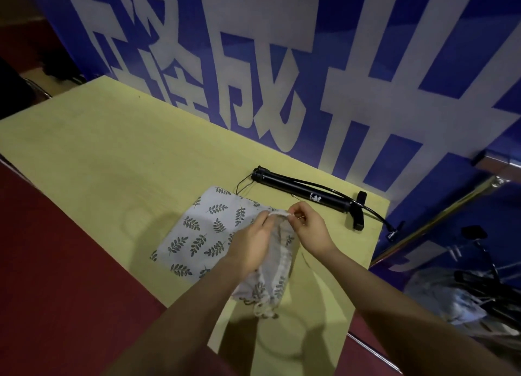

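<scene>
The leaf-print cloth bag (203, 229) lies on the yellow tabletop (112, 150), its near end lifted. The left hand (249, 246) grips the raised rim with curled fingers. The right hand (310, 229) pinches the same rim just beside it. Beyond lies a black pump (304, 191), then a blue banner (282, 65).

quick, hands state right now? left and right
Left hand: closed, gripping the mouth of the leaf-print cloth bag.
Right hand: closed, fingertips pinching the same bag's top edge.
</scene>
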### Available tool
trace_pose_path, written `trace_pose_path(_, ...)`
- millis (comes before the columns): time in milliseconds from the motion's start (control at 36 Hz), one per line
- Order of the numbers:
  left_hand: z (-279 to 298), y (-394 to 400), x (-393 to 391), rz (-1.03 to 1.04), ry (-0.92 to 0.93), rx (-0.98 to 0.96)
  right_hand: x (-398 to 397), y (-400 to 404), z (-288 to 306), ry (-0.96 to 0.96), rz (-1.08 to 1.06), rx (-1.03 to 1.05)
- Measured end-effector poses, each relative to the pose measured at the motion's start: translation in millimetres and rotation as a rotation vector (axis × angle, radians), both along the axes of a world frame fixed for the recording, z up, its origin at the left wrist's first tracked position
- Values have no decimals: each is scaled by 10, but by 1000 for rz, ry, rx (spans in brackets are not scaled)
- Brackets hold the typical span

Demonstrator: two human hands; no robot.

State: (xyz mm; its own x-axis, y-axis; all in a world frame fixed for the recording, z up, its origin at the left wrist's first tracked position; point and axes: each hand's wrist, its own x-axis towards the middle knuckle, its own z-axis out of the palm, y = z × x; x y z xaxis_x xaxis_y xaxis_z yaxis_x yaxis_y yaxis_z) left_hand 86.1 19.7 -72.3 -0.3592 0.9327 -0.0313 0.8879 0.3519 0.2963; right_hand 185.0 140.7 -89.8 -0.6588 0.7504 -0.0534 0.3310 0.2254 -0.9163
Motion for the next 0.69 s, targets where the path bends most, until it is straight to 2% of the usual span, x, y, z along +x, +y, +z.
trace_pose_path(83,17,176,-21,93,-59,8,-12,186,-69,-85,-44,-3)
trace_pose_path(167,1,352,-45,162,-132,4,14,422,-207,-317,-65,96)
trace_pose_path(250,17,540,-97,239,-146,2,-7,625,-297,-463,-69,176)
trace_pose_path(389,30,812,-174,358,-179,-69,-151,856,-440,-648,55,464)
trace_pose_path(500,-53,954,-224,405,-186,-94,-262,925,-651,-688,72,598)
trace_pose_path(694,-175,960,-283,394,-193,-100,-392,1018,-816,-662,11,570)
